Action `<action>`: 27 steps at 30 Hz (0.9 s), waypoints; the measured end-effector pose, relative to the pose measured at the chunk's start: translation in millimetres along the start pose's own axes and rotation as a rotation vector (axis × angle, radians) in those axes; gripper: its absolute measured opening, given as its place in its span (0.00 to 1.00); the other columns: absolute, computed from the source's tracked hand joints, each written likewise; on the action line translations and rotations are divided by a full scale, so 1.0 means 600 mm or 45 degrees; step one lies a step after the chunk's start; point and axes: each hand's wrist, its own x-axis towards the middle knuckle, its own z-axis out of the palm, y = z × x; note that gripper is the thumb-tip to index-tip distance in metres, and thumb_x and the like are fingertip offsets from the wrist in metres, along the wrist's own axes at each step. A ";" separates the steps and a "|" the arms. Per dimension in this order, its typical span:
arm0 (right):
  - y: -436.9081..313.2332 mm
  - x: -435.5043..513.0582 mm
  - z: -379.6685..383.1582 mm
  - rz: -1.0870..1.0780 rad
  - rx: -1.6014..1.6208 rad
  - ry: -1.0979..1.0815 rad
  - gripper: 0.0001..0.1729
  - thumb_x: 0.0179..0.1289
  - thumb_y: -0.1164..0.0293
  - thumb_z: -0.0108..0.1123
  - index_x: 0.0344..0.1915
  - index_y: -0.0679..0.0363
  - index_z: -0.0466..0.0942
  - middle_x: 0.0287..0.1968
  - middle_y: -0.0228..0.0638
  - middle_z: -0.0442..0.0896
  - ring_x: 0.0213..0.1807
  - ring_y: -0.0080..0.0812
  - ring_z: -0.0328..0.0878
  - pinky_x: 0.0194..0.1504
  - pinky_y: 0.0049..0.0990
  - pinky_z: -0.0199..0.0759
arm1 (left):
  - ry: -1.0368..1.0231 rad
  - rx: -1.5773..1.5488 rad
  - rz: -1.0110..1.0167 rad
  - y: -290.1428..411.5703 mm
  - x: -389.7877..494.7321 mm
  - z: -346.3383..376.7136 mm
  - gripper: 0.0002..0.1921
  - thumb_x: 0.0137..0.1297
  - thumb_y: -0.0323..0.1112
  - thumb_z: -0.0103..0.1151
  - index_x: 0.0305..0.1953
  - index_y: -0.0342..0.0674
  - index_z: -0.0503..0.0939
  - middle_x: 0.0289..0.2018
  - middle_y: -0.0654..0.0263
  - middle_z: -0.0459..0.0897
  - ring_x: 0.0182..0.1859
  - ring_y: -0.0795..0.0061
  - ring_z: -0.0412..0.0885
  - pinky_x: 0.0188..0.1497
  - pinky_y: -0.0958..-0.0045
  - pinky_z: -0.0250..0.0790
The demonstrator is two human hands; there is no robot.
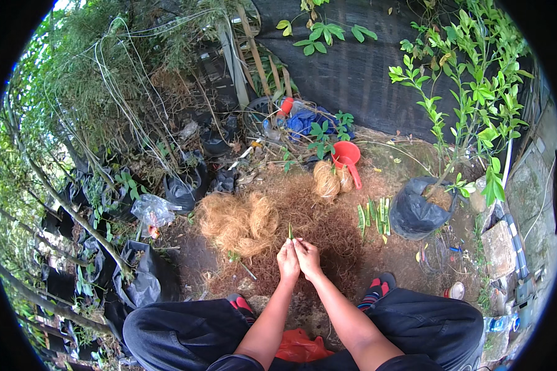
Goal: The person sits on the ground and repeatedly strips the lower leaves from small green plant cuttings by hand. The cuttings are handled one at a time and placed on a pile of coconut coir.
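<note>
My left hand (288, 263) and my right hand (308, 259) meet in front of me, pinching the lower end of a small pointed green leaf piece (290, 230) between their fingertips. Its tip points away from me. Below the hands spreads a layer of dark brown loose fibre (320, 227). A pile of light tan fibre (236, 222) lies just to the left. Several cut green leaf strips with pale edges (375, 215) are laid side by side on the ground to the right. Two tan fibre bundles (327, 181) sit farther off.
A red plastic dipper (346, 155) rests behind the bundles. At right stands a leafy plant in a black bag (417, 208), near tangled wire (438, 255). Black plant bags (144, 273) and a clear plastic bag (154, 211) line the left. A red plastic bag (301, 345) lies between my legs.
</note>
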 end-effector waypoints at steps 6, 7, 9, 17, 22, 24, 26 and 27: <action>0.001 0.008 -0.003 0.078 -0.022 0.042 0.15 0.73 0.65 0.59 0.47 0.66 0.83 0.40 0.31 0.86 0.40 0.18 0.78 0.44 0.21 0.73 | -0.072 -0.114 -0.115 -0.003 0.004 -0.004 0.22 0.81 0.45 0.38 0.50 0.34 0.80 0.42 0.66 0.83 0.44 0.79 0.78 0.52 0.74 0.70; 0.002 0.010 -0.003 0.133 0.015 0.065 0.15 0.73 0.64 0.59 0.47 0.65 0.83 0.41 0.31 0.86 0.41 0.18 0.78 0.45 0.22 0.72 | -0.069 -0.166 -0.195 -0.005 0.006 -0.003 0.23 0.81 0.46 0.37 0.52 0.34 0.79 0.44 0.64 0.83 0.47 0.77 0.78 0.55 0.73 0.69; 0.004 0.013 -0.006 0.185 0.081 0.105 0.16 0.72 0.62 0.59 0.48 0.64 0.83 0.43 0.32 0.86 0.44 0.19 0.78 0.47 0.23 0.71 | -0.102 0.003 -0.096 -0.010 0.008 -0.006 0.26 0.81 0.49 0.34 0.60 0.34 0.75 0.58 0.60 0.77 0.61 0.71 0.71 0.68 0.69 0.58; 0.015 0.021 -0.035 0.284 0.329 0.093 0.18 0.71 0.61 0.62 0.49 0.65 0.83 0.45 0.33 0.85 0.46 0.22 0.77 0.49 0.26 0.69 | -0.206 0.467 -0.115 -0.049 0.025 -0.020 0.23 0.77 0.44 0.46 0.61 0.30 0.72 0.60 0.49 0.77 0.64 0.62 0.74 0.65 0.66 0.63; 0.021 0.025 -0.029 0.173 0.324 0.162 0.17 0.69 0.62 0.63 0.44 0.67 0.83 0.38 0.32 0.86 0.36 0.24 0.79 0.38 0.27 0.72 | -0.119 0.513 -0.050 -0.028 0.010 0.001 0.20 0.77 0.40 0.46 0.61 0.34 0.72 0.54 0.50 0.81 0.59 0.61 0.78 0.61 0.65 0.68; 0.007 0.020 -0.021 0.099 0.006 0.290 0.20 0.66 0.58 0.65 0.44 0.65 0.83 0.36 0.38 0.87 0.35 0.30 0.83 0.37 0.30 0.74 | -0.087 0.559 -0.019 -0.014 0.003 0.006 0.19 0.77 0.40 0.45 0.62 0.35 0.72 0.55 0.51 0.81 0.59 0.61 0.78 0.61 0.65 0.68; -0.018 0.011 -0.018 -0.041 -0.538 0.410 0.25 0.63 0.48 0.64 0.45 0.58 0.84 0.34 0.46 0.87 0.39 0.45 0.87 0.40 0.38 0.78 | -0.055 0.428 -0.022 -0.007 0.001 0.010 0.20 0.78 0.42 0.44 0.60 0.34 0.72 0.56 0.52 0.80 0.60 0.62 0.77 0.63 0.65 0.66; -0.035 0.011 -0.018 0.045 -0.731 0.268 0.27 0.67 0.42 0.54 0.50 0.51 0.83 0.41 0.44 0.88 0.46 0.51 0.85 0.46 0.42 0.77 | 0.013 0.280 -0.094 -0.007 -0.001 0.013 0.21 0.80 0.44 0.41 0.61 0.36 0.72 0.56 0.59 0.79 0.60 0.70 0.74 0.64 0.69 0.63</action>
